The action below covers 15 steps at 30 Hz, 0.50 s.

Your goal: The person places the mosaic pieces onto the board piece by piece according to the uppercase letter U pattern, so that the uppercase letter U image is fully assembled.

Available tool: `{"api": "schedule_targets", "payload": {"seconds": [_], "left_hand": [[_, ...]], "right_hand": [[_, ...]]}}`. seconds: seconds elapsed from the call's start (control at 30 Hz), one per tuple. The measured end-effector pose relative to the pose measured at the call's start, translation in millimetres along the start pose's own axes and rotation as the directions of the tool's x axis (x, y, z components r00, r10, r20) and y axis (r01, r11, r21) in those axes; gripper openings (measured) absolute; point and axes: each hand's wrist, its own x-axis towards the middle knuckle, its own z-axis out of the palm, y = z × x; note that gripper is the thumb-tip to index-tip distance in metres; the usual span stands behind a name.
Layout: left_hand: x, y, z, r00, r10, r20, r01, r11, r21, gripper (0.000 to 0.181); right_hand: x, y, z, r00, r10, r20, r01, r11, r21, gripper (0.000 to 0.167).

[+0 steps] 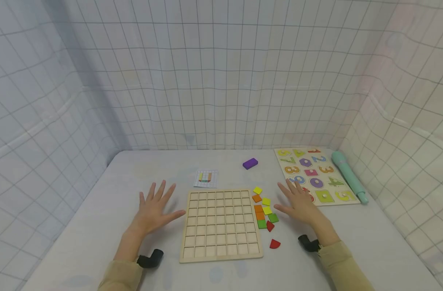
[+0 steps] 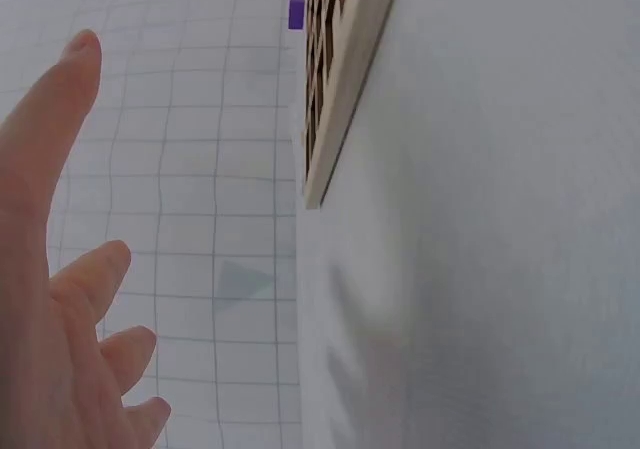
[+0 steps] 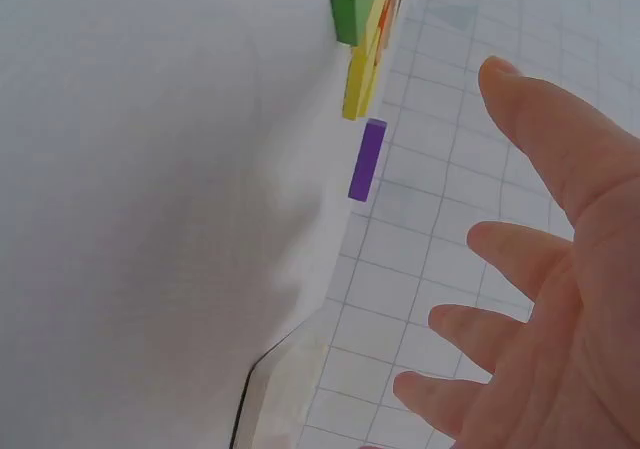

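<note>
A wooden grid board (image 1: 221,257) with bare square cells lies on the table between the two hands. My left hand (image 1: 153,212) is spread just left of it, holding nothing. My right hand (image 1: 299,204) is spread to the right, also holding nothing, its fingers near the number puzzle. Between board and right hand lie small coloured tiles: yellow squares such as one yellow tile (image 1: 267,210), orange tiles (image 1: 260,216), green tiles (image 1: 273,218) and red quarter-circle pieces (image 1: 275,244). Behind the board is a small pattern card (image 1: 205,178) with a coloured figure on a grid.
A purple block (image 1: 250,163) sits toward the back. At the right back lies a wooden number puzzle board (image 1: 298,155), and beside it a mint-green stick-shaped object (image 1: 349,176). Checked cloth walls (image 1: 221,81) enclose the white table (image 1: 94,226) on the back and both sides.
</note>
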Motion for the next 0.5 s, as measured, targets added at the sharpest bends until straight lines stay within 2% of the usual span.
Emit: {"api": "schedule_targets", "payload": {"seconds": [0.13, 0.23, 0.37, 0.5], "left_hand": [[-1.3, 9.7, -3.7, 0.999, 0.046, -0.027, -0.048, 0.994, -0.102, 0.085], [-3.2, 16.0, -5.3, 0.997, 0.073, -0.039, -0.079, 0.980, -0.182, 0.081], [-7.2, 22.2, -4.4, 0.994, 0.097, -0.041, -0.105, 0.953, -0.284, 0.077], [-12.7, 25.7, -0.5, 0.996, 0.082, -0.025, -0.085, 0.912, -0.402, 0.072]], "right_hand": [[6.4, -7.3, -2.6, 1.000, 0.006, 0.027, -0.009, 0.993, 0.115, 0.077], [12.1, -13.5, -4.6, 0.998, 0.024, 0.054, -0.034, 0.980, 0.197, 0.075], [21.0, -18.6, -2.4, 0.995, 0.052, 0.090, -0.074, 0.962, 0.262, 0.071], [31.1, -21.3, 2.9, 0.991, 0.078, 0.105, -0.107, 0.947, 0.304, 0.067]]}}
